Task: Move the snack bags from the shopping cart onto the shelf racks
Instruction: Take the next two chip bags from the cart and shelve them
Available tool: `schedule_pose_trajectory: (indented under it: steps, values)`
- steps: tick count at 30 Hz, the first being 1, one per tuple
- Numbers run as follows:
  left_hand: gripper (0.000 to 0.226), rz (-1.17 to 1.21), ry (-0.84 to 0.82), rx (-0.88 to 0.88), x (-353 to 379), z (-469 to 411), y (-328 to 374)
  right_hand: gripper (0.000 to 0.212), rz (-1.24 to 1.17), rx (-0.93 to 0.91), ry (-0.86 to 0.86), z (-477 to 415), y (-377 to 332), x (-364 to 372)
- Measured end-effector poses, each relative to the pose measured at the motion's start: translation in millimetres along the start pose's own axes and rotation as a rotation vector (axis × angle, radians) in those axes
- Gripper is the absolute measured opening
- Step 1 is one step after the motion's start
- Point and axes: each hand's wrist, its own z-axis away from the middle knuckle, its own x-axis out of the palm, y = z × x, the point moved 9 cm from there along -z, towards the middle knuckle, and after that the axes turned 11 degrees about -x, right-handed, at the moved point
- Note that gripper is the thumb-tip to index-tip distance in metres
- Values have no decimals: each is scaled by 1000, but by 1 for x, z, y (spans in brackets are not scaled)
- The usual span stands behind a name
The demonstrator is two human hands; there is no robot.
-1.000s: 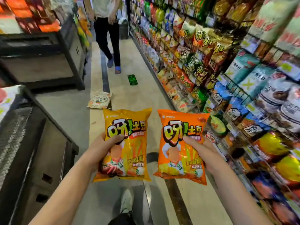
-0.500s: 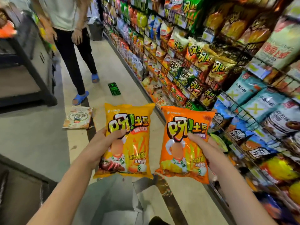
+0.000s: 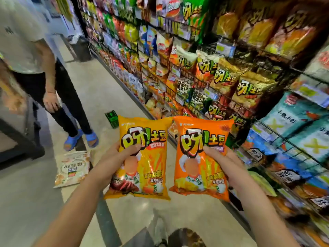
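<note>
shelf racks [image 3: 277,131] right, floor [image 3: 106,97] lay open left | fingers clamped: left hand [image 3: 110,164] on yellow bag [image 3: 151,166], right hand [image 3: 229,165] on orange bag [image 3: 195,175] | both glossy

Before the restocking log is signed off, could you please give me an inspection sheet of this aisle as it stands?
Surface: pale floor of a shop aisle.
Job's things: yellow snack bag and orange snack bag, held upright side by side, not yet on the shelf racks, which are full of bags.
Clutter: pale snack bag lying flat on the floor; small green item further up the aisle.
Hands: left hand grips the yellow snack bag; right hand grips the orange snack bag; thumbs on the fronts.
Cables: nothing seen.
Surroundings: another person stands at left, feet close to the pale snack bag.
</note>
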Motion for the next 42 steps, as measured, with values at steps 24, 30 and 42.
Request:
schedule_pose_trajectory:
  steps: [24,30,42]
  values:
    - [151,-312,-460,36,145,-341,215,13,44,-100,603,-185,-101,-85]
    - [56,-326,-609,44,186,-379,277,70,32,-177,868,-208,-127,-100]
    - [105,-327,-820,151,262,-395,354,89,123,-187,1001,-210,-174,-129]
